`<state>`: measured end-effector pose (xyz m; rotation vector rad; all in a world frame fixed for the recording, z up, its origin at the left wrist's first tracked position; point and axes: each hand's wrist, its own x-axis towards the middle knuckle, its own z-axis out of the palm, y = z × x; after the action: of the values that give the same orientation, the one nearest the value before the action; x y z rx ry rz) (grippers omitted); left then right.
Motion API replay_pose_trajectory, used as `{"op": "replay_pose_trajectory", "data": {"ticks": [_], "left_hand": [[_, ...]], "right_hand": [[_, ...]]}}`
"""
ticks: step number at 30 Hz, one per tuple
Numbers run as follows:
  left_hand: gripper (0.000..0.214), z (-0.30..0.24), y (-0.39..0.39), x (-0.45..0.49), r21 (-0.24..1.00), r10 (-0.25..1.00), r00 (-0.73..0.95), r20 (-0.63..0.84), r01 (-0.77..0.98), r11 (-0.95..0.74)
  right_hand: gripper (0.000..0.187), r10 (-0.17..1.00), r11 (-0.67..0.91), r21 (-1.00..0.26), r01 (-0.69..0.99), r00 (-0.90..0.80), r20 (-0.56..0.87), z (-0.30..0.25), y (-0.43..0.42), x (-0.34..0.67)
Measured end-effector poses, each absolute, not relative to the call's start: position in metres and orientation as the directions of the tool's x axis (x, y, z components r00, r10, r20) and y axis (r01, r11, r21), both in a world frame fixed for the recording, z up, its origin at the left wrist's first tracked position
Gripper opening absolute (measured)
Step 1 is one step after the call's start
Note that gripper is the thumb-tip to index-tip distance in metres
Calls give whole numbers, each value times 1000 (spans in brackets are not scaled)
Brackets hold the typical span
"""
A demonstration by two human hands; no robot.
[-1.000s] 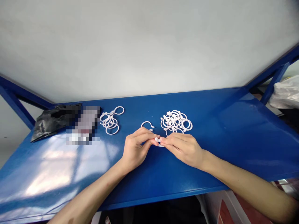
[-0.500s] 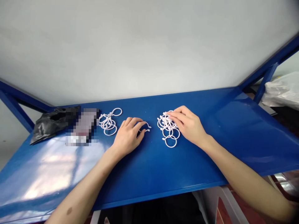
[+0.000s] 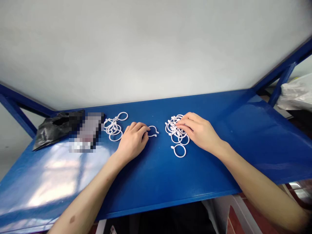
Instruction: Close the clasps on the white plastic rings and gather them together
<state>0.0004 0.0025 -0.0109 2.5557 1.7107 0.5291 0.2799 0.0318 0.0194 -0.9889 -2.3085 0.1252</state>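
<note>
While the black bag (image 3: 57, 129) and the blurred-out slab (image 3: 89, 130) lie at my far left, the nearest white rings to them form a small overlapping cluster (image 3: 113, 127) just beside the slab. Next comes my left hand (image 3: 131, 139), palm down, fingers loosely bent, by an open ring (image 3: 151, 136) whose two ends face right; its other side runs in under my fingers, so I cannot tell whether I am pinching it or only steadying it. Further right lies the bigger tangle of rings (image 3: 174, 128), with one loose ring (image 3: 185, 151) just in front of it. On the tangle's right side, my right hand (image 3: 198, 130) has thumb and fingertips drawn together at the rings; which one they grip, if any, I cannot tell.

To take one out well, I'd nip a single ring near its knob, tip it flat and slide it aside, since a straight pull could drag along any neighbours threaded through it. They look thin and springy, so light pressure should do.

For room, the slab and cluster limit sweeps to my left, and the wall (image 3: 156, 48) stops me at the back. Between the loose ring and the front edge (image 3: 170, 204), the blue table (image 3: 195, 175) leaves space to draw rings toward me, and a broad stretch runs right toward the blue frame (image 3: 282, 79).
</note>
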Motion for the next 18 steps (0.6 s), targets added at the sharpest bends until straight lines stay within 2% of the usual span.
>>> {"op": "replay_pose_trajectory", "data": {"ticks": [6,8,12,18], "left_hand": [[24,-12,2,0,176,893,352,281,896,-409],[26,-11,1,0,163,887,362,285,894,-417],[32,-9,-1,1,139,875,388,289,887,-439],[13,-10,-3,4,131,833,427,351,859,-495]], "right_hand": [[16,658,748,-326,578,-709,252,28,33,289],[16,651,753,-303,584,-728,215,28,34,291],[15,646,762,-270,589,-720,251,26,33,290],[17,627,777,-283,563,-650,429,17,28,278]]}}
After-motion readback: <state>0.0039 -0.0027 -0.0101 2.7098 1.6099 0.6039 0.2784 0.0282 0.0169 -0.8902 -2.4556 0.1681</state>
